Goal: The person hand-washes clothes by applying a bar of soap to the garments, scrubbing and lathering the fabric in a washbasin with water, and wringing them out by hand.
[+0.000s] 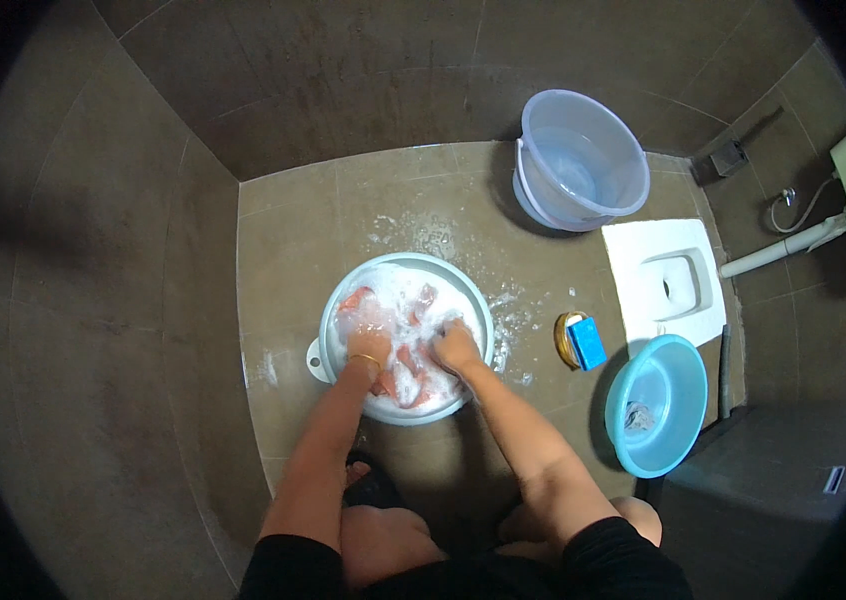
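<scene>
A round pale plastic tub (489,330) stands on the tiled floor, full of white suds with reddish-orange wet cloth (388,384) showing through them. My left hand (368,330) is at the tub's left side, pressed into the suds and cloth, its fingers covered by foam; a thin yellow bangle is on that wrist. At the tub's right side, my right hand (455,345) has curled fingers in the foam. Whether it grips any cloth cannot be made out.
Upper right stands a translucent bucket (580,161) holding water. A white squat toilet (622,262) lies below it. Nearer are a blue block or packet (586,343) on a yellowish round holder (564,341), and a turquoise tub (663,375) with grey cloth (639,416). Splashes wet the floor.
</scene>
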A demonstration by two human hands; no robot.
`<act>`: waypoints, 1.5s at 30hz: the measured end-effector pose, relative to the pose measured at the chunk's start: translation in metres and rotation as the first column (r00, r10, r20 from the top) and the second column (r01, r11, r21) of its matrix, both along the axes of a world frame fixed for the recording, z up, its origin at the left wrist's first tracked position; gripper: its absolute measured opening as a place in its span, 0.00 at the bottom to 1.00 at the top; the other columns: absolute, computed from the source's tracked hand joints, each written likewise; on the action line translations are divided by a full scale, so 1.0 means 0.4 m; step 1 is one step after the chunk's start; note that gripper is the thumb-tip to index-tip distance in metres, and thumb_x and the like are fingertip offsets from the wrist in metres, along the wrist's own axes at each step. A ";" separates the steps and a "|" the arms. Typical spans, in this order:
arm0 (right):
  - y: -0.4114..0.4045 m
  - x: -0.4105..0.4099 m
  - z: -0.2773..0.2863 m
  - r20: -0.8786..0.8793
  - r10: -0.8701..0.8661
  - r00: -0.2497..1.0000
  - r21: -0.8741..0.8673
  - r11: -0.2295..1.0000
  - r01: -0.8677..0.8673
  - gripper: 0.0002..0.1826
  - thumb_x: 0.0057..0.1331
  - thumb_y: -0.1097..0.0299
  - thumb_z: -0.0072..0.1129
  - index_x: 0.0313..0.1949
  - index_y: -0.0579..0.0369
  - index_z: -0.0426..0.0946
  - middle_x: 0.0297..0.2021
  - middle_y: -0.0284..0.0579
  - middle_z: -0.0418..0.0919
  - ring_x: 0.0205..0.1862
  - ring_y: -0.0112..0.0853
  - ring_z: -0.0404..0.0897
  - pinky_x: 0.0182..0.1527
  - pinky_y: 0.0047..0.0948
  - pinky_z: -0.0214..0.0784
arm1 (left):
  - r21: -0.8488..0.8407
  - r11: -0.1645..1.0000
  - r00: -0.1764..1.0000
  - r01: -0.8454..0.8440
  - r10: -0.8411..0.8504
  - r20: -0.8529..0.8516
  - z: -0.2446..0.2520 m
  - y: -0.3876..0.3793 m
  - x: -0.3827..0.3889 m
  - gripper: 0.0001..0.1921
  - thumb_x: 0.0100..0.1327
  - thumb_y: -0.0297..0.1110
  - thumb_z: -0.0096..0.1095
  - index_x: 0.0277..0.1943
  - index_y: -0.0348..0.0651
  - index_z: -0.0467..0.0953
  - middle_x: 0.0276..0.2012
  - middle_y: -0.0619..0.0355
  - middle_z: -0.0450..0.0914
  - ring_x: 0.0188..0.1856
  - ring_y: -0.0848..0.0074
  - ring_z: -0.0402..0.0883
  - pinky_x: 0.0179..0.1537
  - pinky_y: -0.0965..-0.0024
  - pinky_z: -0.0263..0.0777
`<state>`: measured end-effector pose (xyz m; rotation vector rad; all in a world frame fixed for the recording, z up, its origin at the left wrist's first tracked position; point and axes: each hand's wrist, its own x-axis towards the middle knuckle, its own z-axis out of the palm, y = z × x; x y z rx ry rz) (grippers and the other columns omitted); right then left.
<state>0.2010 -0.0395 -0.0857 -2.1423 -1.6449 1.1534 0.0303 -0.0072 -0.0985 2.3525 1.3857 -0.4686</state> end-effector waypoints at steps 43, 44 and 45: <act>0.004 -0.063 0.250 -0.996 -0.094 0.009 -0.089 0.962 0.257 0.21 0.65 0.50 0.42 0.48 0.52 0.67 0.45 0.41 0.70 0.47 0.32 0.70 0.52 0.35 0.63 | 0.455 0.877 0.399 -0.152 -0.367 0.840 0.456 -0.034 0.158 0.33 0.42 0.50 0.68 0.52 0.44 0.71 0.42 0.54 0.72 0.45 0.61 0.68 0.51 0.60 0.62; 0.005 -0.065 0.221 -0.991 0.004 0.136 0.038 0.969 0.242 0.20 0.66 0.51 0.42 0.47 0.52 0.67 0.45 0.41 0.70 0.46 0.32 0.70 0.51 0.34 0.64 | 0.451 0.871 0.369 -0.195 -0.361 0.857 0.456 -0.039 0.166 0.26 0.40 0.43 0.71 0.44 0.44 0.74 0.37 0.56 0.73 0.40 0.63 0.69 0.47 0.61 0.63; 0.009 -0.072 0.193 -0.970 0.079 0.228 0.130 0.968 0.215 0.19 0.66 0.52 0.41 0.47 0.52 0.67 0.44 0.41 0.70 0.46 0.32 0.71 0.51 0.34 0.64 | 0.452 0.870 0.374 -0.194 -0.361 0.855 0.452 -0.038 0.160 0.26 0.40 0.43 0.71 0.44 0.44 0.74 0.37 0.56 0.73 0.40 0.63 0.69 0.47 0.61 0.63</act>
